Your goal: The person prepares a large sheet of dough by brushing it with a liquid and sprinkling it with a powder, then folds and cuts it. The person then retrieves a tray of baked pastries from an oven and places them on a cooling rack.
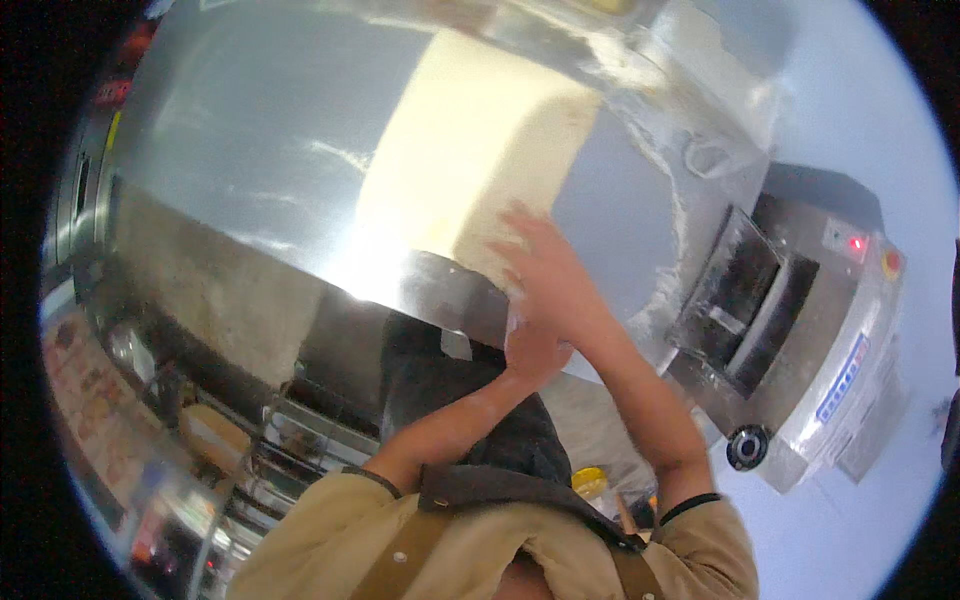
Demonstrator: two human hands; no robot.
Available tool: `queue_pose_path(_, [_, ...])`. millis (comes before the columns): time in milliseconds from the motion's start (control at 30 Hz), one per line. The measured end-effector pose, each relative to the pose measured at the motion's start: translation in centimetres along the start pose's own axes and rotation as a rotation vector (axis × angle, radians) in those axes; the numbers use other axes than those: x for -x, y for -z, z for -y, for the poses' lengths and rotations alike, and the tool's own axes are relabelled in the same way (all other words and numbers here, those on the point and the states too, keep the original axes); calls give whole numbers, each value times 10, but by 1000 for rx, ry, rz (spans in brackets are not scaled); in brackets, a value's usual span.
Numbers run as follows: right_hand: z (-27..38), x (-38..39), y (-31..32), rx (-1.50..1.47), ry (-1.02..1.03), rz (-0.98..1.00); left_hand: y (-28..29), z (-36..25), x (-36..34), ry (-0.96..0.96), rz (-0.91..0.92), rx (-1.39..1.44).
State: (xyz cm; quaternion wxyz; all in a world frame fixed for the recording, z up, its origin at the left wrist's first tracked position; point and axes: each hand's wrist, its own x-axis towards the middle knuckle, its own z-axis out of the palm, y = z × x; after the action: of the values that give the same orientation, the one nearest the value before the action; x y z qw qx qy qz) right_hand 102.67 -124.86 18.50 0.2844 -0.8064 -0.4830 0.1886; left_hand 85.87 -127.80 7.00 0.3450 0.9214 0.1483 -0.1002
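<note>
A wide pale-yellow sheet of dough (470, 130) lies flat on a shiny metal table (250, 120), stretching from the near edge toward the far side. My right hand (545, 270) is over the dough's near right corner, its fingers spread and slightly blurred; I see nothing held in it. Just below, close to the table's near edge, my left hand (533, 350) crosses under the right one. Its fingers are mostly hidden behind the right hand, so whether they grip anything does not show.
To the right stands a steel machine (790, 310) with a dark slot, a red light and a black knob (747, 448). White flour (665, 200) dusts the table's right side. At lower left is a wire rack (270, 470) beside a cardboard box (213, 437).
</note>
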Motion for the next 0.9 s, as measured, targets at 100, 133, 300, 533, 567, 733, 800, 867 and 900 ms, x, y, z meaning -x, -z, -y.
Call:
queue_pose_path(100, [-13,107,-2,-160,-518,-425,9,-15,-22,-33,-167,30])
queue_pose_path(133, [-17,142,-12,-113,-583,-611,11,-23,-31,-17,-214,100])
queue_pose_path(300, [-22,236,-99,26,-1112,-941,-4,-100,-127,-143,-92,122])
queue_pose_path(533, [-60,143,-128,297,-1323,-717,30,-138,-175,-142,142,242])
queue_pose_path(567, [-71,127,-112,251,-1351,-799,52,-127,-187,-165,123,159])
queue_pose_path(733, [-136,57,-26,128,-1362,-936,177,-52,-292,-382,-318,-469])
queue_pose_path(800, [-152,28,-12,157,-1280,-902,216,-25,-338,-286,-32,-456])
queue_pose_path(867, [-161,-1,-7,177,-1205,-898,234,-5,-370,-280,188,-446])
queue_pose_path(900, [-166,-13,-6,195,-1167,-915,241,2,-386,-307,276,-452])
